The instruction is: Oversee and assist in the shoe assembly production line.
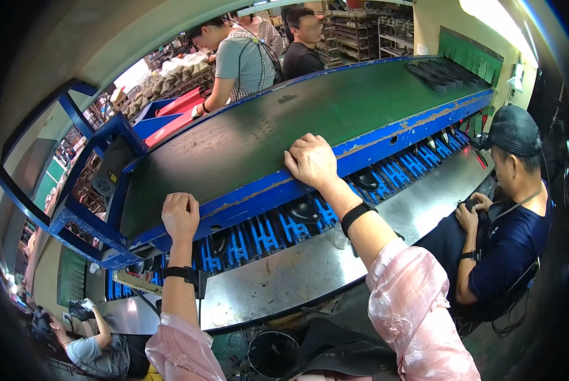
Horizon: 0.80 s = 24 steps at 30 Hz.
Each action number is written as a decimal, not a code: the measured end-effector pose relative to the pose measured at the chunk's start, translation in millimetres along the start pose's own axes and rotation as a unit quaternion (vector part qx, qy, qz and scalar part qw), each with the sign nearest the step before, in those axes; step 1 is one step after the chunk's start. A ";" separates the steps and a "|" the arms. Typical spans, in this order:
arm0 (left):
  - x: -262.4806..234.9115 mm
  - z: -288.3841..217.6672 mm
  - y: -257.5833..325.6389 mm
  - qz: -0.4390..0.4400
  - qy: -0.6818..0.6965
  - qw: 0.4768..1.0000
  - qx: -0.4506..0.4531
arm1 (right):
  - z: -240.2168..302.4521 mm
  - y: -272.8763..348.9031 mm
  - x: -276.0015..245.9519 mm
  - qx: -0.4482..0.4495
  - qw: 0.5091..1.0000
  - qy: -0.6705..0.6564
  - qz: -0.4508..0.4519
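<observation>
Both my hands rest at the near edge of a long conveyor with a green belt [246,152] and a scuffed blue metal frame [386,141]. My left hand [180,217] is curled into a loose fist at the nearer left part of the edge. Farther right and higher up, my right hand [311,162] lies on the belt's edge, knuckles up and fingers bent under. I see nothing held in either one; the undersides of the fingers are hidden. A black band circles each wrist.
Below runs a blue slatted track [259,235] carrying black rounded pieces [303,212], with a steel ledge [278,270] in front. Flat black pieces [440,73] lie at the belt's far right. Co-workers sit at right [519,209] and lower left [100,346]; others are beyond the belt.
</observation>
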<state>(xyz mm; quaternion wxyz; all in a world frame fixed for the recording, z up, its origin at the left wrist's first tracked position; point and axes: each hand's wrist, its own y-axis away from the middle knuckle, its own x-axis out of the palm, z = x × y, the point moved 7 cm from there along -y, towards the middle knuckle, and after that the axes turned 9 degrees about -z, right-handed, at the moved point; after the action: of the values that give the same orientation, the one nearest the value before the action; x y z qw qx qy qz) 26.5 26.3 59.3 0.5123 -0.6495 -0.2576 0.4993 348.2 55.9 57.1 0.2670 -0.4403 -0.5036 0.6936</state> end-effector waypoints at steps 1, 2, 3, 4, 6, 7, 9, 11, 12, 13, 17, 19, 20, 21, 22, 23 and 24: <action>1.6 -0.4 0.9 0.001 0.005 1.000 -0.001 | -0.7 0.8 -0.4 -0.002 1.000 0.000 -0.003; 3.0 -0.7 1.9 0.001 0.007 1.000 -0.001 | -1.5 1.7 0.0 -0.002 1.000 0.002 -0.001; 4.3 -0.4 3.0 0.002 0.005 1.000 -0.005 | -2.1 2.5 0.8 -0.001 1.000 0.000 0.002; 3.4 -0.6 2.6 0.004 0.001 1.000 -0.007 | -2.1 2.7 1.1 0.000 1.000 -0.003 0.004; 1.7 -1.6 1.9 0.003 -0.001 1.000 -0.004 | -1.6 2.7 1.5 -0.001 1.000 -0.003 0.001; 0.8 -1.5 1.2 0.002 -0.004 1.000 -0.002 | -0.9 2.0 1.3 -0.003 1.000 -0.002 -0.003; 0.9 -0.2 2.0 0.002 -0.006 1.000 0.000 | -0.5 1.9 0.9 -0.001 1.000 -0.003 -0.003; 1.1 -0.5 1.5 0.002 -0.007 1.000 0.003 | -1.2 2.1 1.1 0.002 1.000 -0.004 -0.003; 1.1 -0.2 1.3 0.003 -0.009 1.000 0.001 | -1.2 1.7 1.0 0.000 1.000 -0.005 -0.006; 2.0 -0.1 1.7 0.004 -0.010 1.000 -0.001 | -1.2 1.8 0.4 -0.002 1.000 -0.006 -0.009; 4.0 0.5 1.5 0.009 -0.009 1.000 0.003 | -1.2 1.3 0.7 -0.006 1.000 -0.002 -0.010; 2.7 -1.0 1.2 0.001 -0.003 1.000 0.001 | -2.0 1.5 0.8 -0.003 1.000 -0.005 -0.011; 2.3 -2.1 0.9 0.001 -0.002 1.000 0.001 | -2.6 2.0 0.8 -0.002 1.000 -0.003 -0.011; 2.1 -3.4 0.8 0.003 0.000 1.000 0.002 | -2.8 2.6 0.2 -0.005 1.000 -0.003 -0.013; 2.9 -5.1 -0.1 0.004 0.004 1.000 0.003 | -4.3 2.5 -0.9 -0.008 1.000 -0.002 -0.016; 3.1 -6.3 -0.8 0.003 0.007 1.000 0.004 | -5.7 2.6 -1.4 -0.008 1.000 0.002 -0.017; 3.1 -6.6 -1.2 0.004 0.004 1.000 0.006 | -6.3 3.0 -1.4 -0.006 1.000 -0.005 -0.019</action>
<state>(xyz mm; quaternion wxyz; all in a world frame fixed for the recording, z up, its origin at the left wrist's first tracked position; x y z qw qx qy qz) 33.8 26.7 59.1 0.5146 -0.6497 -0.2501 0.5005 354.6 56.6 54.2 0.2750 -0.4287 -0.5173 0.6877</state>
